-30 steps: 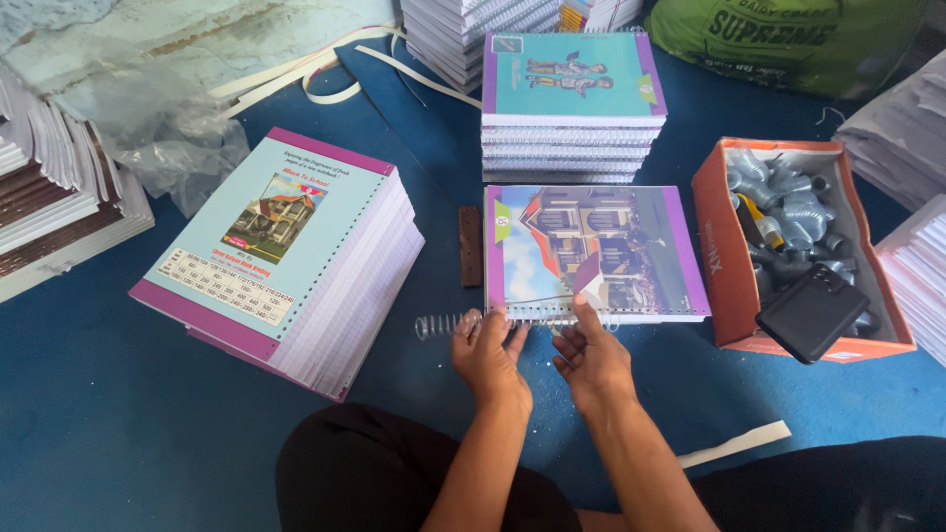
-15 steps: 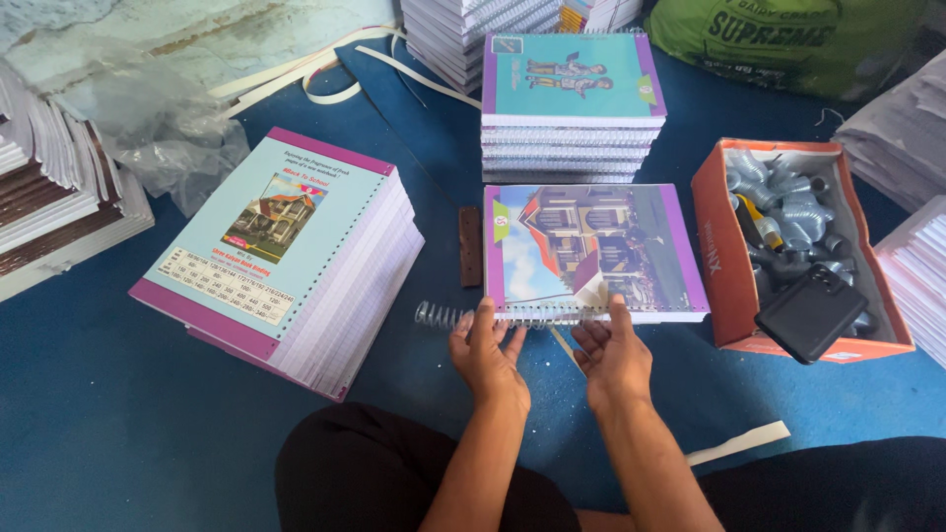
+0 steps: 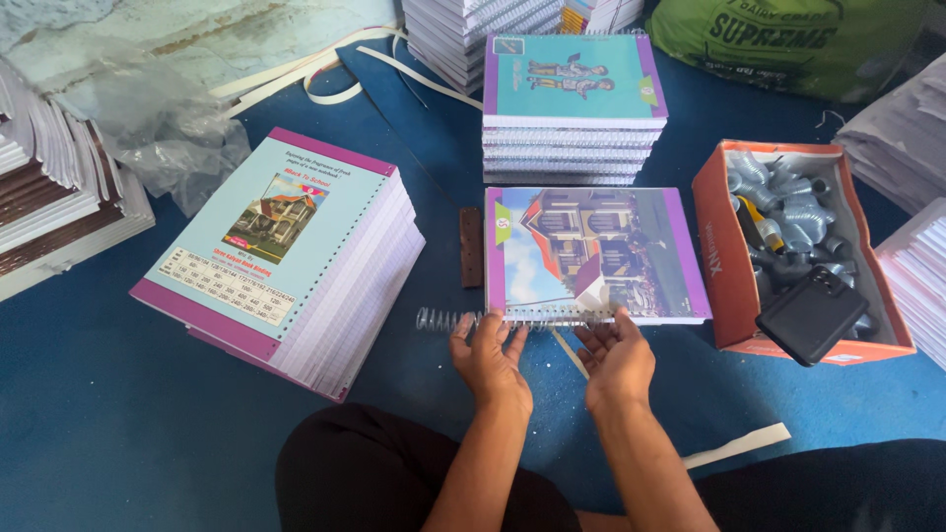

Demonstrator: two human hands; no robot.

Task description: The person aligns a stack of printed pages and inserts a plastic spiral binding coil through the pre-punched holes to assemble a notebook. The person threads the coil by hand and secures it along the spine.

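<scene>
A notebook (image 3: 591, 246) with a purple-edged picture cover lies on the blue floor in front of me. A metal spiral coil (image 3: 443, 319) runs along its near edge and sticks out to the left. My left hand (image 3: 488, 355) pinches the coil at the notebook's near-left corner. My right hand (image 3: 616, 357) has its fingertips on the coil and the near edge, further right.
A tall stack of unbound notebooks (image 3: 286, 246) stands at left. A stack of bound teal-cover notebooks (image 3: 574, 99) lies behind. An orange box (image 3: 724, 236) at right holds coils and a black phone (image 3: 810, 315). A small brown strip (image 3: 471, 246) and paper strips (image 3: 734, 445) lie about.
The coil has fed rightward along the notebook's edge, so less of it sticks out at left. My right hand has shifted a little right along the edge.
</scene>
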